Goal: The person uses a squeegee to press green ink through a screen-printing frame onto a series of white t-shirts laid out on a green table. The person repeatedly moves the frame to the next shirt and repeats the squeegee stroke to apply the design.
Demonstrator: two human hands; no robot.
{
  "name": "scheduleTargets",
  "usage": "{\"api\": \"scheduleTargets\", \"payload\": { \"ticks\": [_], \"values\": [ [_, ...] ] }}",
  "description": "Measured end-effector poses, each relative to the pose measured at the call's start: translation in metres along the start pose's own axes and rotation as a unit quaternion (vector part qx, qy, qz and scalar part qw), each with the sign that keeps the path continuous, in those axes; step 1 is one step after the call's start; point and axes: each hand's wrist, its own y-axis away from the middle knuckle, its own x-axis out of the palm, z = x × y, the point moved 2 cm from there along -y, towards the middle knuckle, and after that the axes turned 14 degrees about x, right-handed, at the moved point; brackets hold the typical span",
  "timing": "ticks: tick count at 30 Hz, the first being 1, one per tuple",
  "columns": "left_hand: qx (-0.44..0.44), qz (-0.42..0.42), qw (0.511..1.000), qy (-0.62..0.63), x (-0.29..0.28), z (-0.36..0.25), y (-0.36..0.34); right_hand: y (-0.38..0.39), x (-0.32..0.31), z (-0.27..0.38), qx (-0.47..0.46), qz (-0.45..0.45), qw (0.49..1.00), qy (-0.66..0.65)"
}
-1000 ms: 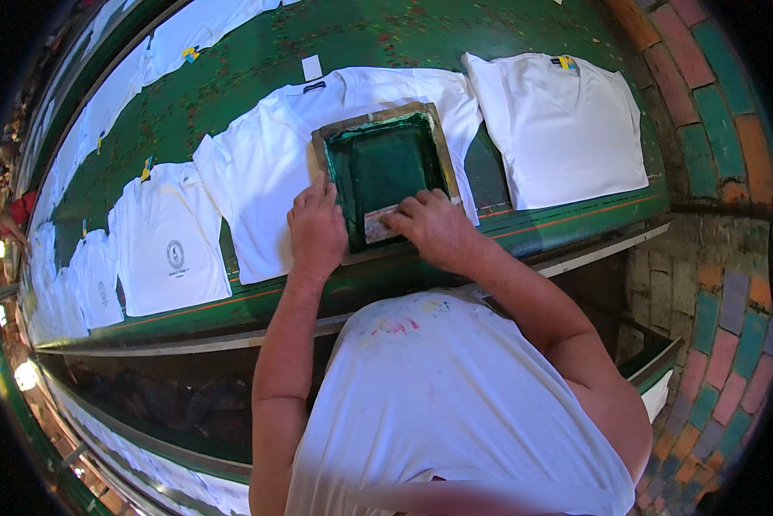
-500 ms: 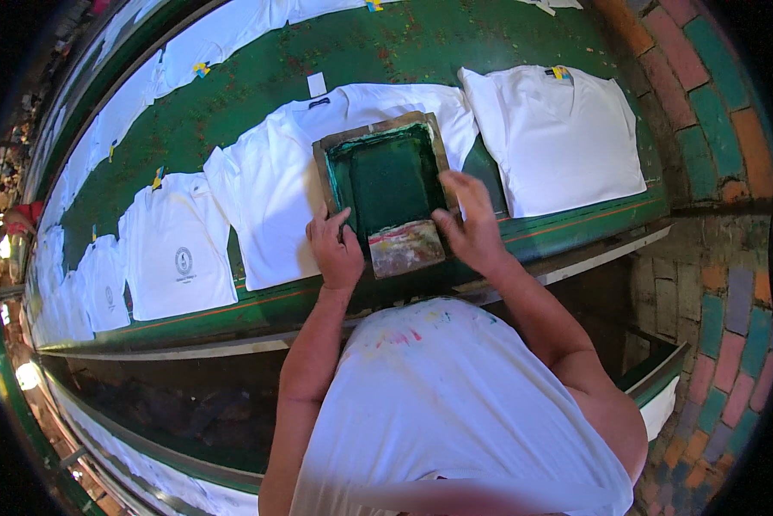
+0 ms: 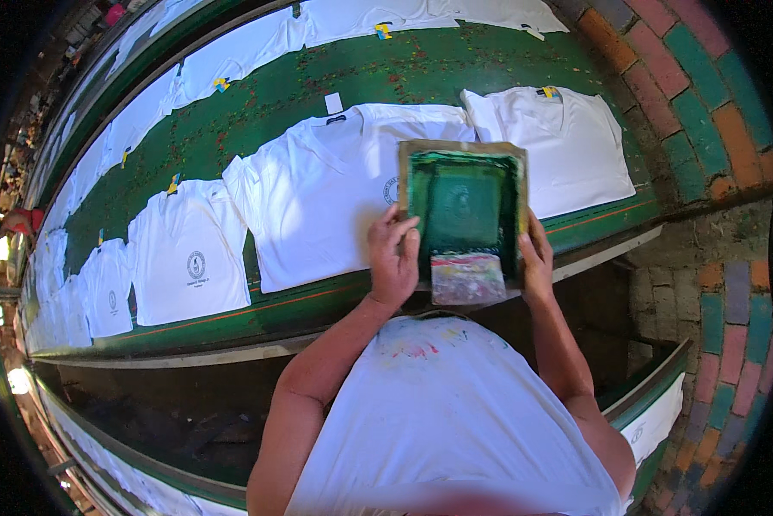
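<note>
A small wooden-edged printing screen (image 3: 466, 206) with green mesh is raised off the table in front of me. My right hand (image 3: 536, 260) grips its right edge. My left hand (image 3: 393, 262) is closed at its left edge, with the fingers partly over the frame. A paint-smeared squeegee (image 3: 468, 280) leans inside the screen at its near end. Behind and left of the screen lies a white T-shirt (image 3: 318, 198), spread flat. Part of a dark round print shows on that shirt; the screen hides the remainder.
A second white T-shirt (image 3: 567, 163) lies to the right on the long green table (image 3: 266, 103). Printed shirts (image 3: 184, 267) line the left side, with another row along the far edge. A brick floor (image 3: 722, 344) borders the table on the right.
The screen has come up off the shirt and moved right and nearer me. My right hand, open beside it before, now grips its edge. The shirt's round print has come into view.
</note>
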Motion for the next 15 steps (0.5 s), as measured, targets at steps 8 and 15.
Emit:
{"api": "scheduleTargets", "payload": {
  "ticks": [8, 15],
  "values": [
    [0.054, 0.065, 0.978, 0.191, 0.039, -0.049, 0.02, 0.147, -0.044, -0.013, 0.026, -0.187, 0.977, -0.1],
    [0.038, 0.11, 0.96, 0.256, 0.07, -0.078, 0.045, 0.205, -0.066, -0.027, 0.063, -0.276, 0.951, -0.121]
  ]
}}
